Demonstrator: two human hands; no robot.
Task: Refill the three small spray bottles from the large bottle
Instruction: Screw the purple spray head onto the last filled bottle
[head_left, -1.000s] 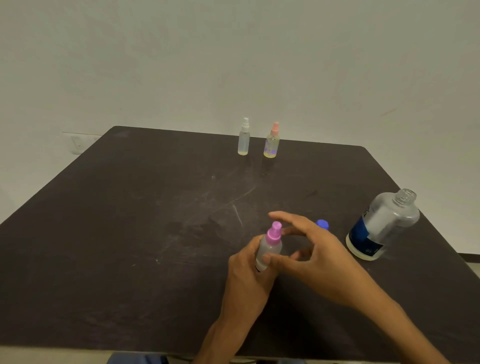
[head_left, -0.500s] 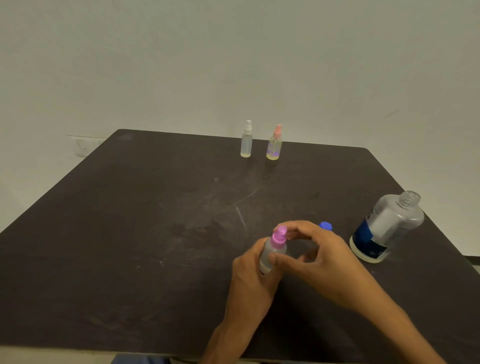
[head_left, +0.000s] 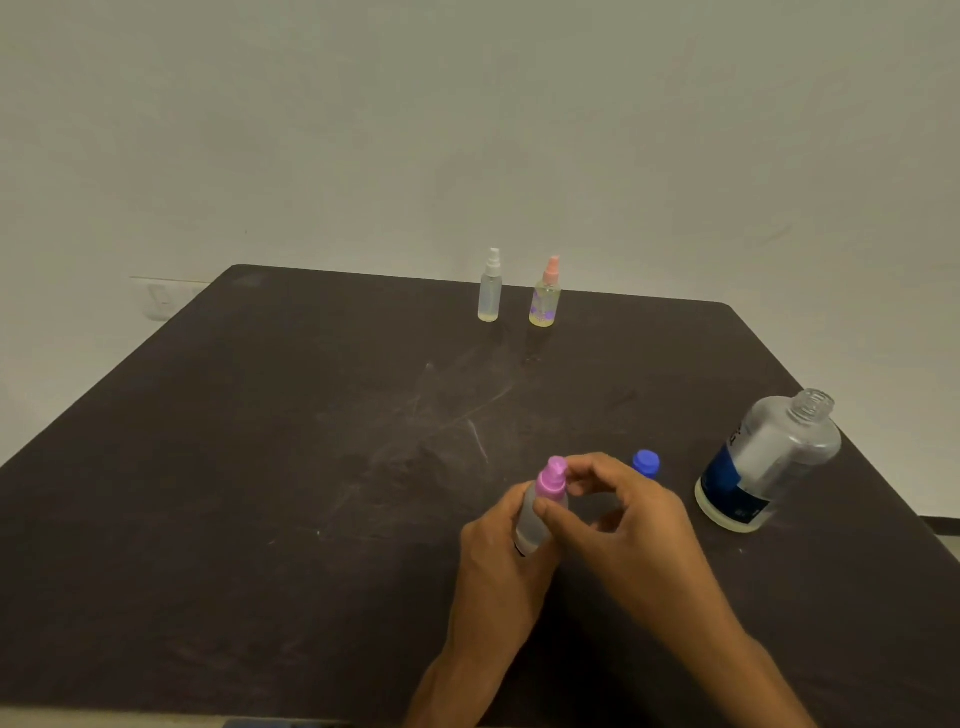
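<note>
From the head camera, we hold the small spray bottle with the purple pump top (head_left: 540, 506) over the near middle of the dark bench (head_left: 260, 467). Our left hand (head_left: 501, 561) wraps around its clear body from the 7 o'clock side, fingers curled behind it. Our right hand (head_left: 623, 514) comes in from 4 o'clock and pinches the purple top between thumb and forefinger.

At 2 o'clock from our hands, just past the right knuckles, the blue cap (head_left: 646, 461) sits on the bench. Further toward 3 o'clock stands the large bottle (head_left: 769, 462) with a blue label, its neck uncapped.

At 12 o'clock, well apart from us near the far edge, stand the white-topped spray bottle (head_left: 490, 287) and just beside it the pink-topped spray bottle (head_left: 545, 293), both upright.
</note>
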